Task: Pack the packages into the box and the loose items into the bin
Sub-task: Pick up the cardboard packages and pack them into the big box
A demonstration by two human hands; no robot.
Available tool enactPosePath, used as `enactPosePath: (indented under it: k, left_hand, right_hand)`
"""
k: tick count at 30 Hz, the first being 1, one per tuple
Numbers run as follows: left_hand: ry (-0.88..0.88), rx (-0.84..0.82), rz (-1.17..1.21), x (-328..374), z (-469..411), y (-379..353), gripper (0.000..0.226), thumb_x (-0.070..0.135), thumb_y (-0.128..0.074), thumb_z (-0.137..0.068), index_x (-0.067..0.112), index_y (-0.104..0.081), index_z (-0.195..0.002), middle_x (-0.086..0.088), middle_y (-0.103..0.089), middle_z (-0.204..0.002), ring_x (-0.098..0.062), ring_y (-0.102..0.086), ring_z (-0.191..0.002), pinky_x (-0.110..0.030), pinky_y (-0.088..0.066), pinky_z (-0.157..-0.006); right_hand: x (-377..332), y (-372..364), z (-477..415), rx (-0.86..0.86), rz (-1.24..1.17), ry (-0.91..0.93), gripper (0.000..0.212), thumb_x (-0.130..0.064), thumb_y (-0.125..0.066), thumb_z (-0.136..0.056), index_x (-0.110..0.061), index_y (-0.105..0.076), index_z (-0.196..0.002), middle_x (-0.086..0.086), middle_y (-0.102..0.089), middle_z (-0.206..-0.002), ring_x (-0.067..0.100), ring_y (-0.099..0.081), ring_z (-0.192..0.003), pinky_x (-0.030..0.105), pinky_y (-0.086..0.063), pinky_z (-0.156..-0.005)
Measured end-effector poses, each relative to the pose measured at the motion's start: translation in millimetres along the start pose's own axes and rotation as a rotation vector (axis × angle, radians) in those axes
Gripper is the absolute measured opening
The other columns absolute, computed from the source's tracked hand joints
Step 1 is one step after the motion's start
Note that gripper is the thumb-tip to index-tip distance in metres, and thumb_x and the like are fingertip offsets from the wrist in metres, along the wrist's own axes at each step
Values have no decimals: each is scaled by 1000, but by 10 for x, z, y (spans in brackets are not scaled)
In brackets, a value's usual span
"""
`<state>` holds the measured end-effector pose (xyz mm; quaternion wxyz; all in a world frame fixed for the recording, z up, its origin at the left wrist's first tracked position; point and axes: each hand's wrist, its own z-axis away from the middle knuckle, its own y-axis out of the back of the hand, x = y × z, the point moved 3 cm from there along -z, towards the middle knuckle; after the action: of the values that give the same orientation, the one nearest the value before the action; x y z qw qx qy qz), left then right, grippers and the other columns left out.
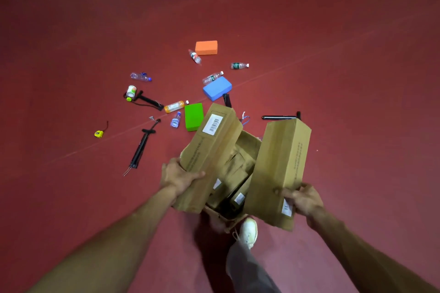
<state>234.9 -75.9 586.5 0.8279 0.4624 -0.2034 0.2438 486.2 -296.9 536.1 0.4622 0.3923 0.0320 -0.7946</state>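
My left hand (179, 177) grips a long brown cardboard package (209, 150) with a barcode label, tilted over the open cardboard box (248, 144) on the red floor. My right hand (303, 198) grips a second long cardboard package (279, 169), held upright at the box's right side. Several smaller packages (235, 173) lie inside the box between the two. No bin shows in view.
Loose items lie scattered beyond the box: a green block (194, 116), a blue block (217, 88), an orange block (206, 47), several plastic bottles (239, 65), black pumps (141, 147), a yellow tape measure (99, 133). My white shoe (248, 231) stands by the box's near corner.
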Motion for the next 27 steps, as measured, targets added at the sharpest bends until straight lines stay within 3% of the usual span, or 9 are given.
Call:
enactPosePath:
  k: [2, 5, 8, 12, 13, 16, 21, 24, 27]
  left_hand:
    - [22, -15, -36, 40, -345, -96, 86, 47, -88, -50, 17, -53, -122, -7, -57, -119, -23, -58, -106, -36, -50, -91]
    - [38, -83, -96, 71, -869, -314, 83, 46, -88, -52, 17, -52, -120, -7, -58, -120, -24, -58, -108, -36, -49, -92]
    - [54, -129, -155, 86, -1348, -553, 85, 46, -88, -52, 14, -51, -122, -7, -59, -120, -26, -59, -106, -37, -50, -90]
    - [68, -194, -228, -78, -1983, -1001, 104, 68, -77, -34, 16, -52, -120, -7, -58, -123, -27, -57, -112, -42, -50, -95]
    - [76, -217, -244, -172, -2154, -1144, 100, 69, -77, -37, 17, -52, -118, -7, -58, -124, -27, -57, -112, -42, -49, -96]
    - [76, -261, -321, -436, -2598, -1554, 92, 65, -79, -48, 13, -54, -119, -7, -57, -124, -30, -56, -113, -42, -48, -96]
    - [36, -376, -404, -858, -3266, -2184, 91, 55, -78, -65, 14, -42, -138, -10, -42, -139, -30, -48, -123, -42, -42, -99]
    - [-23, -463, -415, -1047, -3633, -2518, 94, 58, -74, -67, 16, -36, -143, -7, -39, -146, -28, -43, -131, -45, -41, -105]
    - [-85, -536, -446, -1178, -3909, -2767, 90, 63, -65, -72, 16, -37, -143, -6, -43, -146, -28, -44, -132, -48, -40, -105]
  right_hand:
    - [15, -200, -303, 20, -3, -36, 54, -34, -87, -51, -15, -65, -96, 7, -73, -91, 27, -70, -81, 42, -59, -72]
    - [170, -497, -763, 62, 13, -104, 77, -42, -85, -51, -10, -56, -115, 8, -68, -105, 29, -65, -96, 45, -56, -82]
    - [331, -809, -1151, 98, 60, -207, 93, -54, -85, -38, -8, -53, -114, 10, -64, -105, 30, -61, -100, 39, -54, -81]
    - [891, -1268, -1831, 103, 133, -306, 117, -78, -75, -7, -11, -60, -101, 9, -66, -99, 25, -65, -89, 38, -58, -73]
    - [982, -1390, -1948, 98, 122, -314, 112, -73, -78, -9, -11, -60, -100, 8, -67, -97, 24, -66, -87, 38, -58, -72]
    - [910, -1729, -2106, 175, 95, -341, 80, -45, -89, -39, -6, -55, -100, 7, -67, -93, 23, -65, -84, 39, -57, -68]
    - [1149, -2233, -2634, 278, 23, -405, 67, -37, -89, -48, -10, -54, -99, 2, -65, -88, 18, -64, -75, 31, -54, -60]
    - [1437, -2504, -3006, 346, 48, -449, 102, -60, -80, -29, -9, -48, -112, 8, -64, -105, 28, -65, -95, 44, -59, -77]
    - [1499, -2737, -3156, 397, 115, -473, 95, -45, -82, -52, -11, -34, -126, 11, -47, -124, 30, -50, -114, 44, -48, -97]
